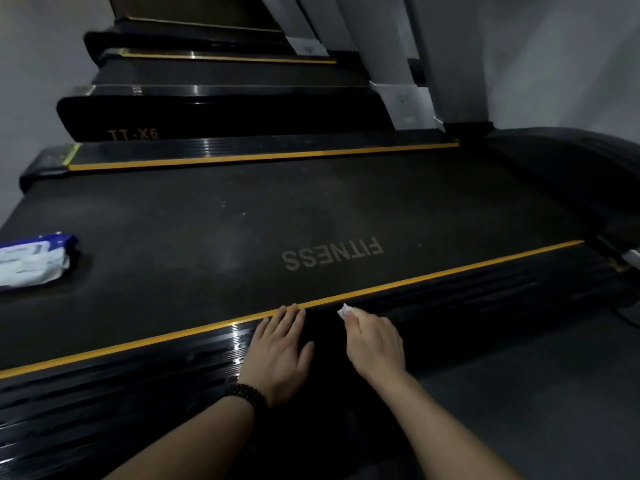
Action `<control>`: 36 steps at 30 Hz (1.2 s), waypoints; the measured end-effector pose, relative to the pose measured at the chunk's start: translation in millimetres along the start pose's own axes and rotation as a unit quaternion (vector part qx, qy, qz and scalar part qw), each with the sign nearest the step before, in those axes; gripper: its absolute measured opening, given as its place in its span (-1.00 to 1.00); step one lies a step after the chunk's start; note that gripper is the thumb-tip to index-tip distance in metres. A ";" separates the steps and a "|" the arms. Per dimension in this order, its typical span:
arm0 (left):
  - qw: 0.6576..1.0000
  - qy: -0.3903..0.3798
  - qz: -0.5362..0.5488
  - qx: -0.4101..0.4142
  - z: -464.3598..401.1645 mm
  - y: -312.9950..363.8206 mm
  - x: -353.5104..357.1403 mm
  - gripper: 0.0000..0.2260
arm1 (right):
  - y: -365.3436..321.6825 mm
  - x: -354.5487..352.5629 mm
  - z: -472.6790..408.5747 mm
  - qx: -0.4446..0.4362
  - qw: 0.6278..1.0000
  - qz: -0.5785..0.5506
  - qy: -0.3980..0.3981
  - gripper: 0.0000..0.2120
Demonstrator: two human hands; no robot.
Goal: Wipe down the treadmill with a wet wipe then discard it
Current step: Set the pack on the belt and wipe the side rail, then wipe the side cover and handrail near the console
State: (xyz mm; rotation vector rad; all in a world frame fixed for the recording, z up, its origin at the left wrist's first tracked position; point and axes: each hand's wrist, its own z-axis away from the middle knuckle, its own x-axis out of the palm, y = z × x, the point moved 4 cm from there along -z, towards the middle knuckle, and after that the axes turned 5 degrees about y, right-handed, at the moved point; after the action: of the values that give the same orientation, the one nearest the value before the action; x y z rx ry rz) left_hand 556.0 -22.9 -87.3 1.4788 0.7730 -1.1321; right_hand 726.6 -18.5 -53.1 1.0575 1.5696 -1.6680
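Gripping: our right hand point(375, 341), fingers closed on the wet wipe point(345, 310), lower centre
Left hand point(281, 351): fingers open, flat on treadmill point(207, 237) side rail point(173, 368)

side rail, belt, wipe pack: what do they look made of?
Side rail: glossy black ribbed surface, plastic or coated metal; sharp highlights, can't tell which. Belt: matte dark rubbery sheet, dull and scuffed, printed lettering. Wipe pack: soft plastic film, crinkled with a slight sheen.

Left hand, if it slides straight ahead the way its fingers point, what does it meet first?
The left hand already reaches the yellow strip; past it lies the belt, which looks free along that line.
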 end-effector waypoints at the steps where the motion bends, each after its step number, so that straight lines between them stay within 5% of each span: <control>1: 1.000 0.010 -0.003 -0.010 -1.8 -2.2 -11.7 -0.37 | -7.9 -5.5 -2.7 0.002 1.000 0.009 -0.008 -0.57; 10: 0.992 0.118 -0.045 -0.016 -18.8 -31.7 -132.4 -0.41 | -112.4 -63.2 -33.3 -0.034 0.998 0.044 0.034 -0.53; 16: 0.990 0.117 -0.080 0.028 -27.6 -12.9 -227.4 -0.31 | -176.3 -133.3 -51.0 -0.038 0.996 0.030 0.076 -0.58; 27: 0.985 0.134 -0.053 0.091 -42.3 98.6 -502.8 -0.24 | -320.8 -383.8 -44.0 -0.020 0.993 0.042 0.111 -0.59; 36: 0.981 0.150 -0.012 0.122 -33.9 190.5 -690.1 -0.42 | -423.6 -548.5 -29.4 -0.005 0.991 0.010 0.137 -0.56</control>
State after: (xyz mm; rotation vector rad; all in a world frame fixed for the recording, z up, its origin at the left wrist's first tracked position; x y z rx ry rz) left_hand 503.7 39.9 624.7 1.8809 0.8807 -1.0636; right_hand 639.8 8.9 634.5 1.3372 1.7296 -1.5503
